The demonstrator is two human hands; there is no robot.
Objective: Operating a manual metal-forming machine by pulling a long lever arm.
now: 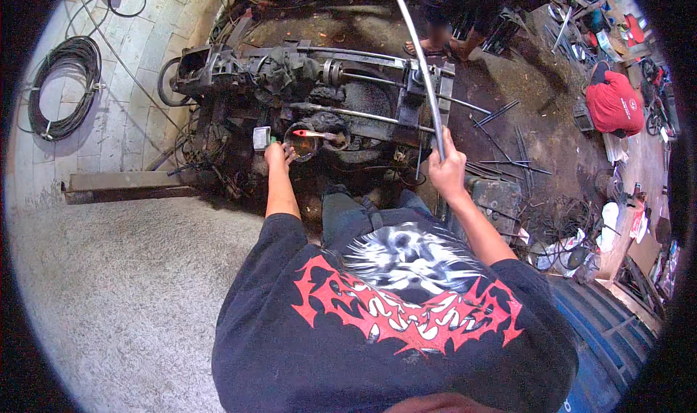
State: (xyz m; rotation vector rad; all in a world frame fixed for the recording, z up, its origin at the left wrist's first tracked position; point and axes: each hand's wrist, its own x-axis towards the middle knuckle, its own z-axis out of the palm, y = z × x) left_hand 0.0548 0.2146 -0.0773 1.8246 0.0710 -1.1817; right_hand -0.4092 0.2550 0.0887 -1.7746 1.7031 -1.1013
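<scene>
My right hand (446,167) is wrapped round the lower end of a long, bare metal rod (420,50), which slants up and away to the left across the right end of a greasy machine (279,75). My left hand (279,154) is closed near the front of the machine, beside a small pale box-shaped thing (262,138) with a bit of green at my fingers. What it grips is too small to make out. Just right of it, a red-handled paintbrush (311,134) lies across a round container (303,150) with brownish contents.
A coil of black cable (65,87) lies on the pale tiles at left. Thin dark rods (501,115) are scattered right of the machine. At far right crouches a person in a red shirt (614,102); another person's feet (428,48) show behind the machine. A metal beam (131,181) lies left.
</scene>
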